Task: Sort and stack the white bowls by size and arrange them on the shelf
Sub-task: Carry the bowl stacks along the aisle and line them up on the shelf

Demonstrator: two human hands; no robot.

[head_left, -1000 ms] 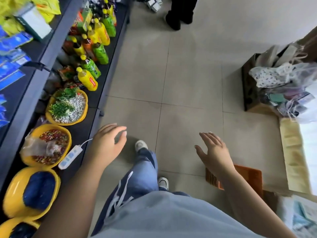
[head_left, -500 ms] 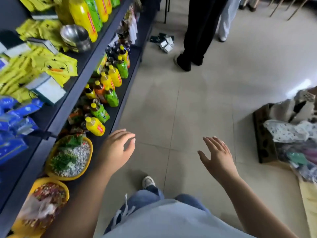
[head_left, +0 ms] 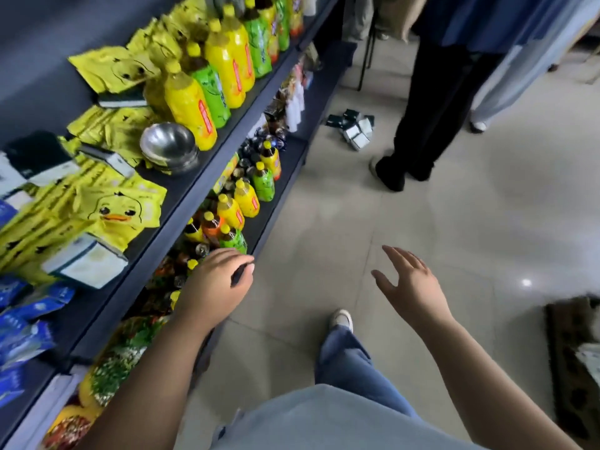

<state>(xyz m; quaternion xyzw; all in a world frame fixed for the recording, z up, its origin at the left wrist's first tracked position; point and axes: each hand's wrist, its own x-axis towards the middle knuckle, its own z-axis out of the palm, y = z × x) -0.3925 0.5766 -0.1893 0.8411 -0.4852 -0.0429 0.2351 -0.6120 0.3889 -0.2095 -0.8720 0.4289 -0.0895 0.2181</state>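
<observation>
No white bowl shows in this view. A stack of shiny metal bowls point(head_left: 168, 150) sits on the upper tier of the dark shelf point(head_left: 194, 196) on my left. My left hand point(head_left: 217, 284) hovers palm down by the lower tier's front edge, fingers loosely curled, holding nothing. Over the floor tiles, my right hand point(head_left: 409, 284) is spread open and empty.
Yellow and green drink bottles point(head_left: 207, 92) and yellow duck packets point(head_left: 120, 209) fill the shelf; more bottles point(head_left: 246, 199) stand on the lower tier. Yellow bowls of pebbles point(head_left: 107, 378) sit lowest. A person in black trousers point(head_left: 418, 125) stands ahead near small boxes point(head_left: 354, 128) on the floor.
The view has tilted up and forward along the aisle, bringing the upper shelf and metal bowls into sight. My left hand's fingers have curled; both hands stay empty.
</observation>
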